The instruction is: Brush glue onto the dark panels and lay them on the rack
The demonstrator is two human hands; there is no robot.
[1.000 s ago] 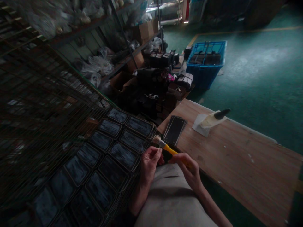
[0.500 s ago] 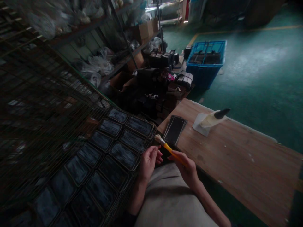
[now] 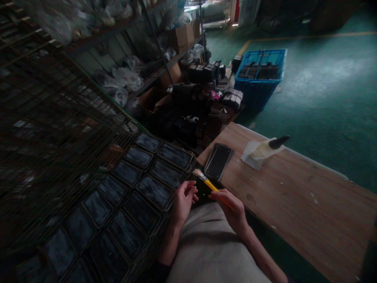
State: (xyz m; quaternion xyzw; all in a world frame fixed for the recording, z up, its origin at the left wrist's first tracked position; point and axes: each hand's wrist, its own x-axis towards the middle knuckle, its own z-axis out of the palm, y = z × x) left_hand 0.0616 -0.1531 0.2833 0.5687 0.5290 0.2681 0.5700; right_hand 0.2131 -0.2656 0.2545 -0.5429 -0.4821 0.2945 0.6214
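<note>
My right hand is wrapped round the yellow handle of a paintbrush, its pale bristles pointing up and to the left. Just left of the brush, my left hand is loosely curled, fingers a little apart, with nothing visible in it. A tiny pale speck shows between the hands. Close to my left hand lie rows of dark rectangular plates, many streaked whitish on top. Beyond the bristles, a small stack of dark plates rests on the wooden table's near-left corner.
The wooden table extends to the right. On it, a pale bottle with a black tip lies over a paper sheet. A wire rack rises at left. A blue crate and bundled goods stand on the floor beyond.
My left hand's fingers have moved slightly away from the bristles and loosened. A small pale speck now shows between the hands. The right hand keeps the paintbrush; the view has shifted slightly.
</note>
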